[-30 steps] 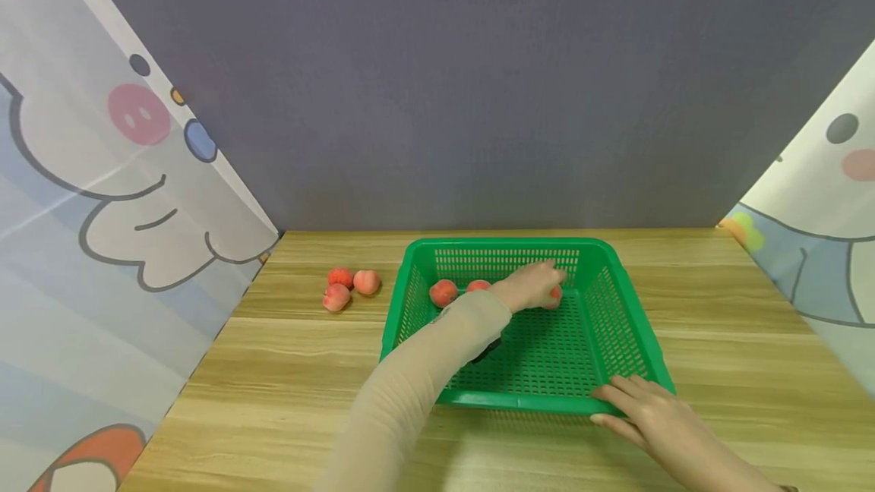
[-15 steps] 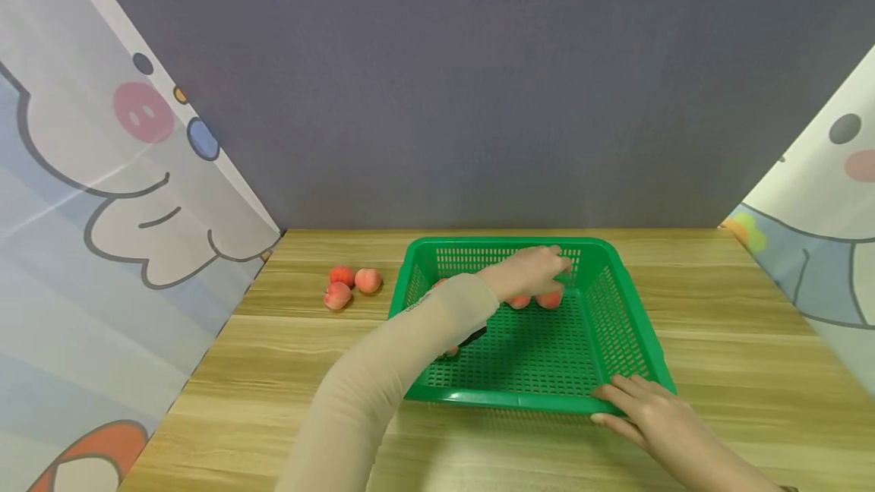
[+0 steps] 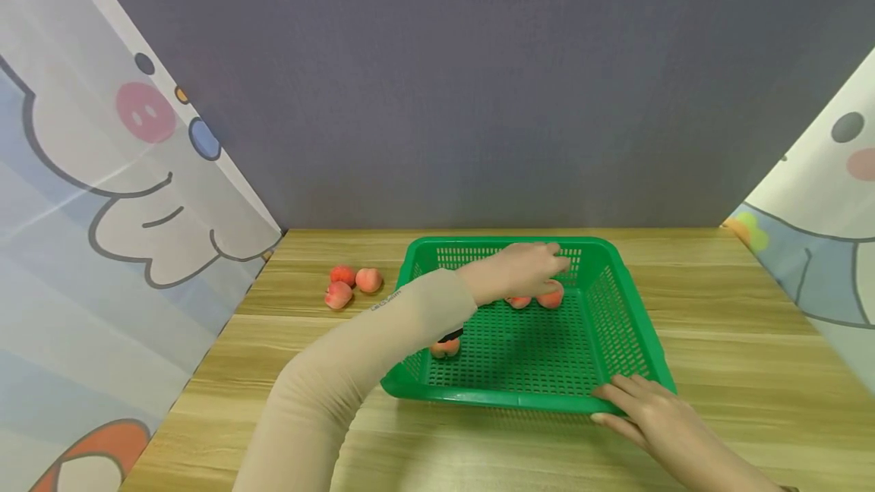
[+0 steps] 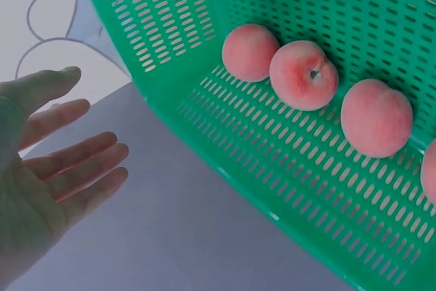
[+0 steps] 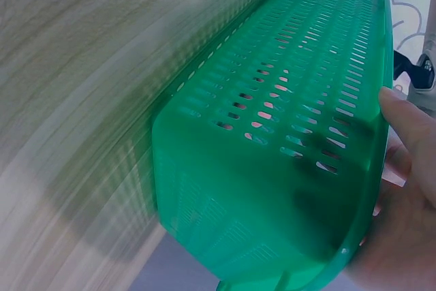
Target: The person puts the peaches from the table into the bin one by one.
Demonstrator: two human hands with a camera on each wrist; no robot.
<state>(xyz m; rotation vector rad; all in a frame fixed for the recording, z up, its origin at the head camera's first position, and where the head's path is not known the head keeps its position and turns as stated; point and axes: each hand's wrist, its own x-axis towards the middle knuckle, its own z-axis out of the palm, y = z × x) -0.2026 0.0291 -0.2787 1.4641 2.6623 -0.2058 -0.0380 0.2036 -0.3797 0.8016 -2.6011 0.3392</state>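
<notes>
A green plastic basket [image 3: 519,401] with slotted walls stands on the wooden table. My left hand [image 3: 516,272], its fingers extended and holding nothing, is over the basket's back part. Beneath it, a peach [image 3: 550,295] lies at the right end of a row along the back wall, beside another peach [image 3: 518,302]. The left wrist view shows several peaches [image 4: 377,119] in that row, apart from the hand's spread fingers. One more peach [image 3: 444,348] sits in the basket's front left corner, partly behind my sleeve. My right hand [image 3: 645,412] grips the basket's front right rim, thumb outside.
Three peaches [image 3: 338,295] lie close together on the table [image 3: 273,370], left of the basket. A grey wall [image 3: 499,97] rises behind the table. Cartoon-printed sheets [image 3: 61,264] hang at both sides.
My left hand has come off the right-end peach and drawn slightly back to the left. Its sleeve has swung left, uncovering the front-left peach. My right hand stays on the rim.
</notes>
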